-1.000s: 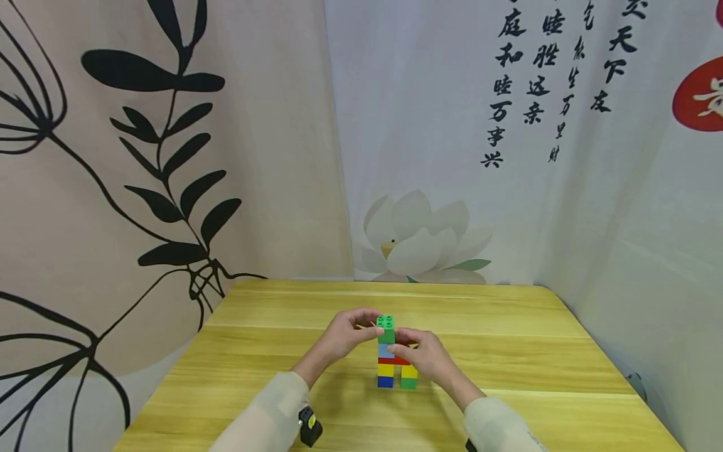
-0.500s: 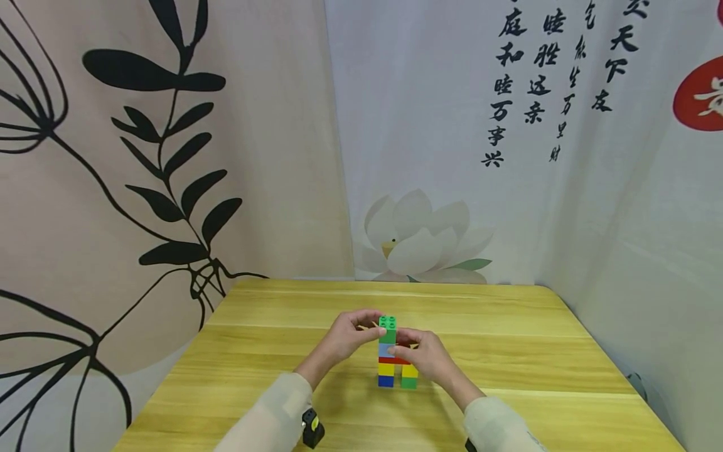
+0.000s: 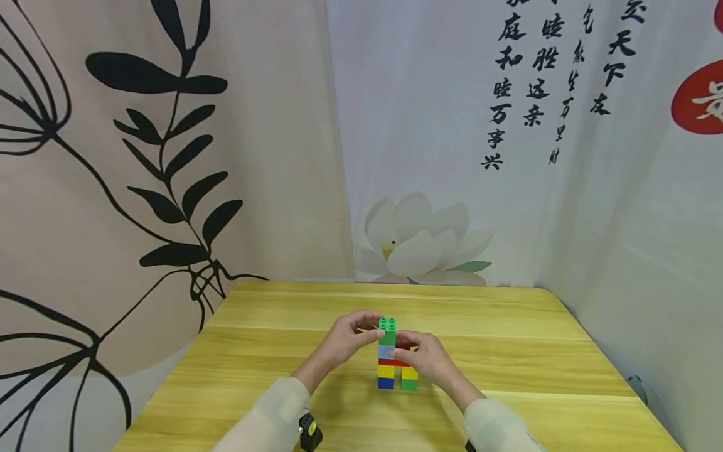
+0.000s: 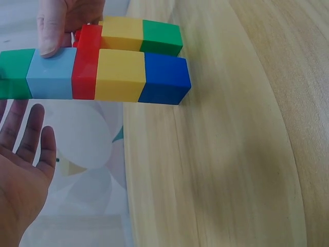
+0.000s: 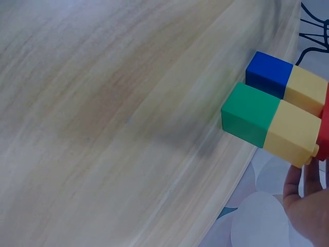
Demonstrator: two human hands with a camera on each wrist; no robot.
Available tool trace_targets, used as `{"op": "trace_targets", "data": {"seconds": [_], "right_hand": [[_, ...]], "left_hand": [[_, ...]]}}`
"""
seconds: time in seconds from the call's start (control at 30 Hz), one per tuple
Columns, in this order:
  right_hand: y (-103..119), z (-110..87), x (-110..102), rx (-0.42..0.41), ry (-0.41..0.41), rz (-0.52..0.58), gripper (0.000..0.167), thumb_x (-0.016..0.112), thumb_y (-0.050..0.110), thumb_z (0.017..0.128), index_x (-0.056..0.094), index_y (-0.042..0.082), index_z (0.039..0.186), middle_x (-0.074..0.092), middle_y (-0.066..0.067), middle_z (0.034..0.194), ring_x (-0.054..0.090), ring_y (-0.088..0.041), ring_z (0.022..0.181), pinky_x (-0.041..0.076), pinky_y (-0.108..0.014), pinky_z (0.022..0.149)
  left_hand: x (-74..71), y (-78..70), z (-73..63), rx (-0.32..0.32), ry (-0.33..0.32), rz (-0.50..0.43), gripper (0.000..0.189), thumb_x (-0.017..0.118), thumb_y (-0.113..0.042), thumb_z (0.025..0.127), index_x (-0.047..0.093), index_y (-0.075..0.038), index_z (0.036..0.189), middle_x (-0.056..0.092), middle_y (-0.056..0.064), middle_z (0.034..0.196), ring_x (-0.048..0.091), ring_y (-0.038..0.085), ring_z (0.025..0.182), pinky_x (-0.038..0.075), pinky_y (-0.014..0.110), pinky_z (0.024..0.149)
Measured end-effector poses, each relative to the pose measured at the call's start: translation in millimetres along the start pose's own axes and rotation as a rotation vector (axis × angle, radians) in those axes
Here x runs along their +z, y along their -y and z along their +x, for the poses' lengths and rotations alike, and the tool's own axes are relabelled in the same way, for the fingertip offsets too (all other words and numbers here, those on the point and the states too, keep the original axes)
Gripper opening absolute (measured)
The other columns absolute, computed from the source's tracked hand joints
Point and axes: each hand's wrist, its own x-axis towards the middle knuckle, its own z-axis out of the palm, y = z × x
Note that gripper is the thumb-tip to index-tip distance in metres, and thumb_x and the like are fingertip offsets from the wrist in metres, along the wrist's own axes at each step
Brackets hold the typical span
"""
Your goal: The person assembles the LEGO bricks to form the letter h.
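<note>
A structure of toy building bricks stands upright between my hands in the head view. At its top left is a green brick (image 3: 388,337), pinched between the thumb and fingers of my left hand (image 3: 344,339). Below that sits a light blue brick (image 4: 50,74), held by my right hand (image 3: 428,359), thumb in front. A long red brick (image 4: 86,62) spans two legs: yellow (image 4: 121,74) over dark blue (image 4: 164,77) on the left, yellow (image 5: 293,131) over green (image 5: 250,114) on the right. Whether the legs touch the table cannot be told.
The wooden table (image 3: 237,376) extends around the hands. Behind it hangs a printed curtain (image 3: 282,157) with plants, a lotus and writing. A black wrist device (image 3: 309,433) shows by the left sleeve (image 3: 262,414).
Both hands keep their grip on the bricks. The structure stays nearly in place; the top green brick shifts very slightly rightward relative to the first frame.
</note>
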Motion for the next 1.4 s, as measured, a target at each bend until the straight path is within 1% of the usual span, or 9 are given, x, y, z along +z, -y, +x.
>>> {"op": "trace_targets", "data": {"seconds": [0.2,0.37,0.5,0.63,0.8,1.1,1.4], "right_hand": [[-0.5,-1.0,0.7,0.0,0.001,0.023,0.045,0.074,0.036,0.09,0.067,0.011,0.127,0.07,-0.001,0.112,0.061,-0.022,0.096,0.055,-0.034,0.078],[0.8,-1.6,0.7,-0.007,0.001,0.027,0.043,0.074,0.035,0.09,0.068,0.012,0.126,0.07,-0.001,0.112,0.061,-0.021,0.096,0.055,-0.034,0.077],[1.6,-2.2,-0.8,-0.007,0.0,0.02,0.044,0.074,0.038,0.09,0.069,0.012,0.125,0.07,-0.001,0.113,0.061,-0.02,0.096,0.054,-0.034,0.077],[2.3,-2.1,-1.9,-0.017,-0.021,0.009,0.044,0.072,0.041,0.09,0.069,0.015,0.125,0.07,0.0,0.114,0.062,-0.019,0.098,0.052,-0.037,0.083],[4.0,-1.6,-1.8,-0.025,-0.042,0.011,0.043,0.072,0.04,0.091,0.068,0.017,0.127,0.07,0.003,0.113,0.062,-0.018,0.103,0.047,-0.041,0.09],[6.6,-0.4,0.0,-0.041,-0.042,-0.032,0.039,0.072,0.037,0.091,0.07,0.016,0.125,0.071,0.004,0.108,0.062,-0.017,0.1,0.046,-0.038,0.086],[7.0,0.0,0.6,-0.033,-0.045,-0.01,0.04,0.073,0.035,0.091,0.07,0.015,0.125,0.071,0.002,0.108,0.063,-0.018,0.099,0.048,-0.04,0.086]], "left_hand": [[3.1,2.5,1.1,0.016,-0.01,0.01,0.031,0.069,-0.033,0.095,0.067,-0.016,0.121,0.068,-0.002,0.108,0.059,0.019,0.098,0.049,0.037,0.085],[3.7,3.2,2.2,0.005,-0.012,0.008,0.03,0.069,-0.033,0.095,0.068,-0.016,0.12,0.068,-0.002,0.107,0.059,0.02,0.097,0.05,0.036,0.084],[3.6,3.1,3.1,0.003,-0.005,0.008,0.029,0.069,-0.033,0.095,0.069,-0.016,0.118,0.068,-0.002,0.106,0.058,0.02,0.096,0.049,0.036,0.083],[2.8,4.3,4.2,0.021,-0.002,0.01,0.025,0.069,-0.03,0.095,0.07,-0.017,0.116,0.069,-0.002,0.104,0.058,0.02,0.096,0.049,0.036,0.082],[2.9,4.1,4.0,0.02,-0.006,0.008,0.025,0.07,-0.031,0.094,0.07,-0.017,0.116,0.07,-0.003,0.106,0.059,0.019,0.096,0.049,0.036,0.083],[2.8,2.8,0.4,0.021,-0.021,0.009,0.03,0.07,-0.033,0.094,0.069,-0.017,0.119,0.07,-0.004,0.11,0.06,0.019,0.097,0.05,0.037,0.083],[3.8,3.1,2.0,0.024,-0.026,0.02,0.026,0.07,-0.033,0.094,0.07,-0.018,0.116,0.069,-0.004,0.105,0.058,0.019,0.095,0.05,0.037,0.082]]}}
